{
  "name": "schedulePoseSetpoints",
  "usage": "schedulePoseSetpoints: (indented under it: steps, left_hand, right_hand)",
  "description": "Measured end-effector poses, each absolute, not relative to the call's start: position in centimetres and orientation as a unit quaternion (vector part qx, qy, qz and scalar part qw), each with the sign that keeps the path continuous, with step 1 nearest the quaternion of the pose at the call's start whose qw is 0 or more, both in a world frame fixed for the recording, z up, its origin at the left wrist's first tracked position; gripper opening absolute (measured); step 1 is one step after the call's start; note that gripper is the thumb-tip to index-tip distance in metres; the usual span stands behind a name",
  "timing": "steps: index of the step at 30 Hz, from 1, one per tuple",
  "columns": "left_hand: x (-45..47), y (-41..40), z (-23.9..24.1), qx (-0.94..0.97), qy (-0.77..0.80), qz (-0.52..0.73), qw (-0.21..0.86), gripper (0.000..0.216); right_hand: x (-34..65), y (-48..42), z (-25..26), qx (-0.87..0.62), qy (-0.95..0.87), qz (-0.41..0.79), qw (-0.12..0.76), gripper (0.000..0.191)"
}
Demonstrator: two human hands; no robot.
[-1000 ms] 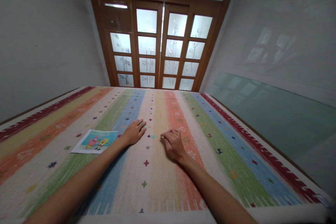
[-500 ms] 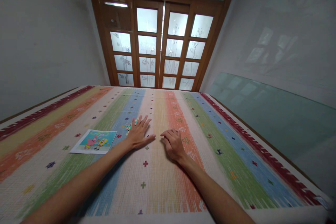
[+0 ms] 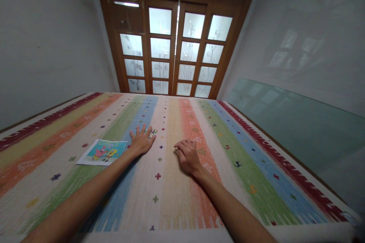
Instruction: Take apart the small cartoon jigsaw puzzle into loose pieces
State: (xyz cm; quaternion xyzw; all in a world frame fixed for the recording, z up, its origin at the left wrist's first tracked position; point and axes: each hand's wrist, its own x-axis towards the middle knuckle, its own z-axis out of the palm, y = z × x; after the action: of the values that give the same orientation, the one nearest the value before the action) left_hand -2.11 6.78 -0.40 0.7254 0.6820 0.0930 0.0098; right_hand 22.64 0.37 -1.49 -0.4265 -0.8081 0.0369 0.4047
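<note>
My left hand (image 3: 142,141) lies flat on the cloth with its fingers spread. Small multicoloured flat pieces (image 3: 151,133) lie in a pile between its index finger and thumb, partly covered by the hand; their exact kind is too small to tell. On the near left of that hand, a sheet with a printed cartoon picture (image 3: 103,152) rests on the cloth, showing a pink figure and a yellow one. My right hand (image 3: 188,155) rests on the yellow and orange stripes, fingers curled and close together, nothing visible in them.
A striped tablecloth (image 3: 176,193) with small printed figures covers the wide table. Beyond its far edge stands a wooden door (image 3: 176,45) with frosted panes. A pale green glass panel (image 3: 285,114) leans along the right wall.
My left hand has slid to the left, still spread, and the small pieces now show on its right side instead of its left. My right hand has stayed put.
</note>
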Motion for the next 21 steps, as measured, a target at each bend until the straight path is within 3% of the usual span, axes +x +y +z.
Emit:
schedulePoseSetpoints:
  steps: [9,21]
  left_hand:
    - [-3.0,9.4,-0.5,0.740,0.665,0.095,0.019,0.066]
    - [-4.8,11.4,-0.4,0.815,0.565,0.127,0.025,0.050]
  right_hand:
    - [22.5,0.1,-1.2,-0.435,-0.806,0.042,0.400,0.018]
    - [22.5,0.3,-1.3,-0.426,-0.821,0.035,0.378,0.017]
